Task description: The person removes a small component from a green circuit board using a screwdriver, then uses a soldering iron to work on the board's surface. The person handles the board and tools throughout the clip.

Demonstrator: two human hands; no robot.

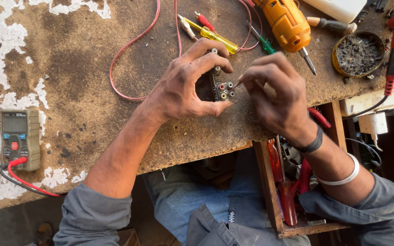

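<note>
My left hand point(185, 84) grips a small black circuit part point(220, 86) with round red, yellow and white sockets on its face, holding it upright on the worn brown workbench point(83, 68). My right hand point(277, 93) pinches a thin pointed tool whose tip point(236, 84) touches the part beside the sockets. Most of the tool is hidden by my fingers.
A grey multimeter point(20, 138) with red and black leads lies at the left. Red wire point(128, 50), yellow and green screwdrivers point(217, 38), an orange power tool point(288, 25) and a round tin of small bits point(359, 53) lie at the back. An open wooden drawer point(292, 196) of tools sits below right.
</note>
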